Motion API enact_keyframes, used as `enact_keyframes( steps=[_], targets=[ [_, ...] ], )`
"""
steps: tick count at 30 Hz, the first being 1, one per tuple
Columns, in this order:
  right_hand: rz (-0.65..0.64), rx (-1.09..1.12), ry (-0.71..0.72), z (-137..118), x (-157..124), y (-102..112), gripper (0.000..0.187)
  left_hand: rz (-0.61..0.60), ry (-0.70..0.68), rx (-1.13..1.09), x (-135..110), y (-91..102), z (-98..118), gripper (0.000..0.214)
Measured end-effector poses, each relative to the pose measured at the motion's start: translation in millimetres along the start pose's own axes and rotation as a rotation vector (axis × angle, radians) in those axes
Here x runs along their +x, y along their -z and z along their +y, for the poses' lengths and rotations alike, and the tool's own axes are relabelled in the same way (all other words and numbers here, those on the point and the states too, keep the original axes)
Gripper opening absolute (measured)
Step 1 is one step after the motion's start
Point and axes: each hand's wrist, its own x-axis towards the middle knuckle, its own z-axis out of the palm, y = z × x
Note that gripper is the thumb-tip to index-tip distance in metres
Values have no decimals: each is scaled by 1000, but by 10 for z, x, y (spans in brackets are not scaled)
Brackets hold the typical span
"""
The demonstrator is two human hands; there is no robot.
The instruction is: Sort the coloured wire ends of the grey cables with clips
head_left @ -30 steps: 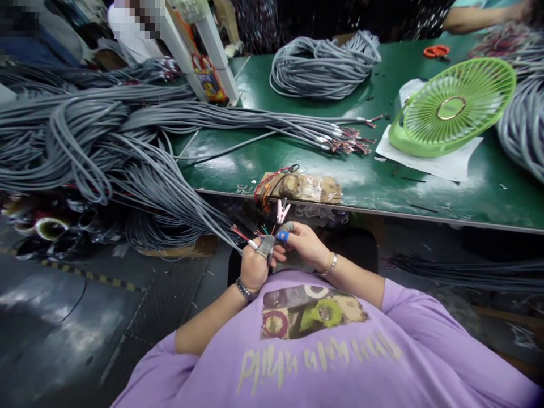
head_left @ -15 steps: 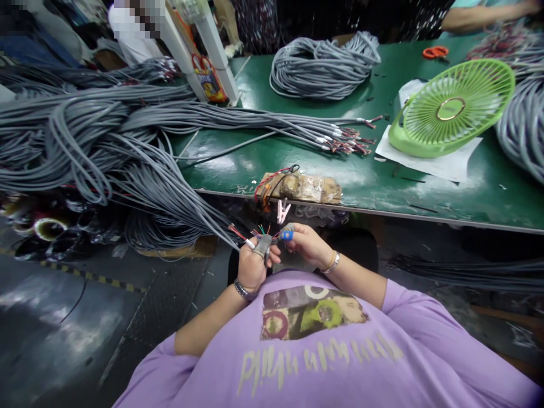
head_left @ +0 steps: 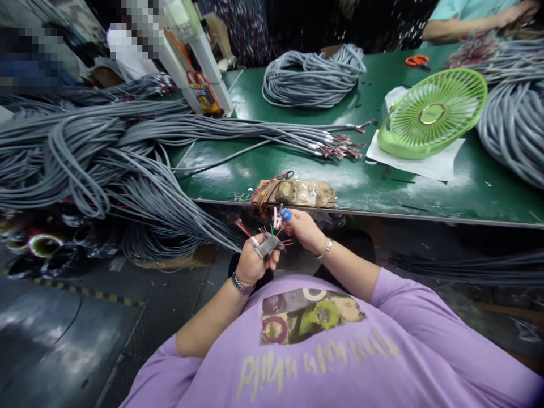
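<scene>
My left hand [head_left: 250, 265] is closed round a grey cable end, with white tape [head_left: 255, 241] and thin coloured wires [head_left: 272, 231] fanning out past the fingers. A grey wrap [head_left: 267, 246] covers its thumb. Just up and to the right, my right hand [head_left: 306, 231] pinches a pale pink clothes peg [head_left: 277, 217] at the table edge. Blue tape [head_left: 286, 214] is wound on one of its fingers. The peg's jaws are too small to make out.
A wooden block [head_left: 312, 192] with red and black leads lies at the front of the green table [head_left: 221, 184]. Grey cable bundles [head_left: 140, 136] spread across the left. Behind are a cable coil [head_left: 312, 76], a green fan [head_left: 431, 113] and orange-handled scissors [head_left: 416, 60]. A co-worker's arm [head_left: 471, 27] shows top right.
My right hand has moved up from the wires in my left hand to the clothes peg. The left hand stays low with the cable, its wires now more exposed. The view has shifted slightly.
</scene>
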Motion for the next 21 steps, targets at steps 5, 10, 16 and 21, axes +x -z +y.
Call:
enact_keyframes(
  steps=[5,10,16,21],
  targets=[
    [16,136,-43,78,32,-59,57,-59,32,-3,57,22,-12,38],
    [-56,418,-211,83,74,-110,54,-73,50,-32,108,35,-64,38],
    [45,472,-187,124,113,-133,46,-71,63,-48,138,42,-103,39],
    [24,494,-188,137,117,-133,47,-86,68,-54,134,50,-126,37]
  ],
)
